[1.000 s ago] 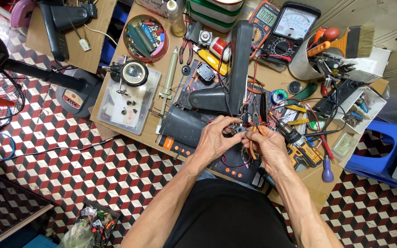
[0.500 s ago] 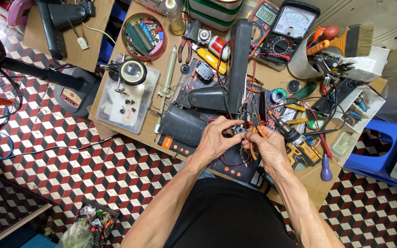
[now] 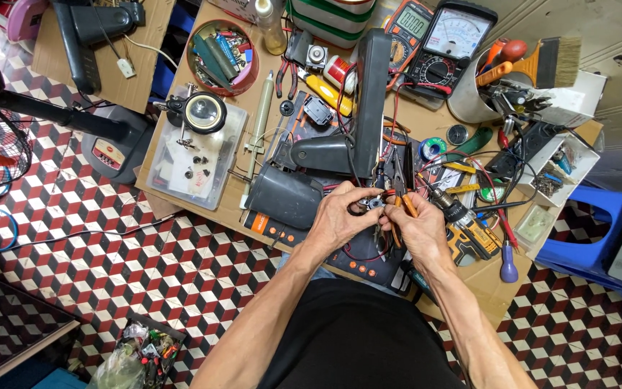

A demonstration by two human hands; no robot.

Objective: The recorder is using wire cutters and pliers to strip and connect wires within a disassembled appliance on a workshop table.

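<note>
Left hand point(image 3: 341, 216) pinches a small part point(image 3: 373, 204); right hand point(image 3: 419, 229) grips orange-handled pliers point(image 3: 402, 189). Crowded bench point(image 3: 498, 284); near edge at 6 o'clock, checkered floor point(image 3: 109, 266) beyond.

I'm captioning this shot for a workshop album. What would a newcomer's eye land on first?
First, the two bare hands meeting mid-bench: the left hand pinches a small part among wires, and the right hand holds orange-handled pliers. Next, the red, white and black cube-pattern floor around the cluttered wooden table, and the large analogue meter at its far edge.
</note>
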